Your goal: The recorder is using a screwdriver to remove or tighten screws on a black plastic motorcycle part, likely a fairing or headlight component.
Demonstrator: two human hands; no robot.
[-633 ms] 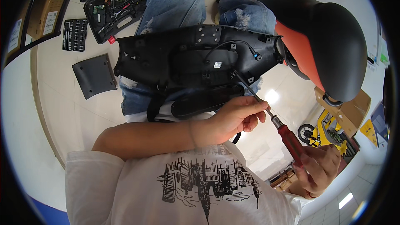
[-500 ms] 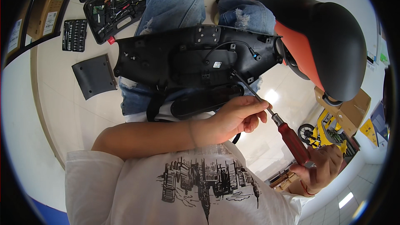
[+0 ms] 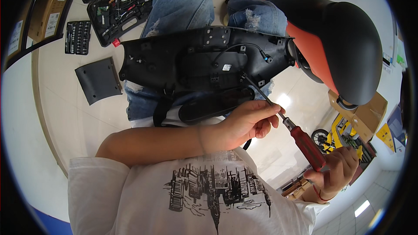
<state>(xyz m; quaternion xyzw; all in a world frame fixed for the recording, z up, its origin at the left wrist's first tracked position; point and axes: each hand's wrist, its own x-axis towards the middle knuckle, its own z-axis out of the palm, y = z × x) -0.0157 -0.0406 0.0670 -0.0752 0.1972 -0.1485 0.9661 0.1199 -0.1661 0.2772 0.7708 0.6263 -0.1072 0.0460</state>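
A long black plastic cover [image 3: 161, 69] lies across my lap with its hollow inner side up. It carries a cable [image 3: 235, 47] with a small blue-ringed connector, and a small white label. A screwdriver [image 3: 307, 148] with a red handle slants down to it, its tip at a post on the lower right of the central recess. My left hand [image 3: 254, 119] is closed, pinching the metal shaft between thumb and fingers. Around the butt end of the handle, my right hand [image 3: 333, 174] is curled. Whether a screw sits under the tip is too small to make out.
An open tool case [image 3: 119, 11] and a socket set [image 3: 78, 37] lie on the floor at far left. A dark square panel [image 3: 98, 80] rests left of the cover. A black and orange scooter-like body [image 3: 348, 48] stands close on the right, a cardboard box [image 3: 370, 115] beyond.
The screwdriver handle has turned slightly, and my right hand's fingers have shifted around its end. My left hand and the cover stay put.
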